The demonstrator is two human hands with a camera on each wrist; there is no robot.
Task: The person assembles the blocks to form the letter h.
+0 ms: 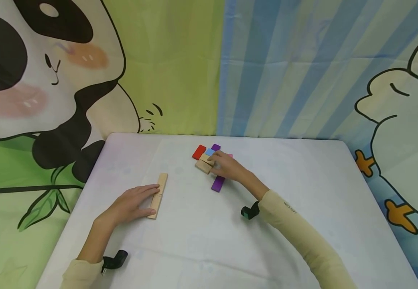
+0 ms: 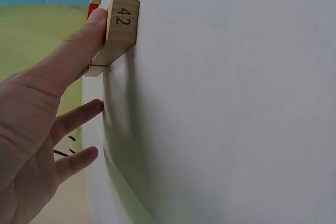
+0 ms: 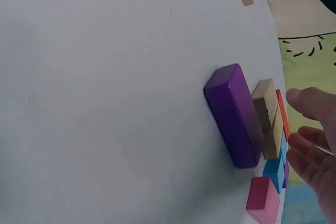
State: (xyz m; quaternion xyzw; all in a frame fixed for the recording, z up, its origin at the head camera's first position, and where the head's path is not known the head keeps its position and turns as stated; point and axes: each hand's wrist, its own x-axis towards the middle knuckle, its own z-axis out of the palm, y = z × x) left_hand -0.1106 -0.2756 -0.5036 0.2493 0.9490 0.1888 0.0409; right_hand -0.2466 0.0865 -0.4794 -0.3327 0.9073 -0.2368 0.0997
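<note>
While the left hand (image 1: 131, 204) flanks its row, near-end contact is the weak point: the near plain wooden block (image 1: 153, 208), stamped 42 on one end, lies end to end with the far plain wooden block (image 1: 162, 182), inboard of the worktop's (image 1: 295, 170) left edge. Uneven push from thumb vs fingers would likely skew the joint. Pose: palm down, fingers extended and spread, thumb on the near block's left side, fingertips by the far one. Nothing gripped.

Further out, toward the middle of the far edge: near purple block (image 1: 218, 184) sits below the right hand (image 1: 230, 166), so a low wrist could clip it. Just beyond, front unpainted block (image 1: 202, 167) and rear unpainted block (image 1: 205, 158) sit tight together; a careless pinch could drag both or shove the neighbours. Right hand pose: reaches in from the near right, over the blocks, fingers slightly bent, thumb clearly apart, no hold visible. Can't tell if fingertips touch wood.

Behind those: red block (image 1: 199, 152) on the left, light blue block (image 1: 210, 152) in the middle, pink block (image 3: 262, 200) on the right, rear purple block (image 1: 216, 147) closest to the far edge. A hard shove away could send that one toward the edge.
</note>
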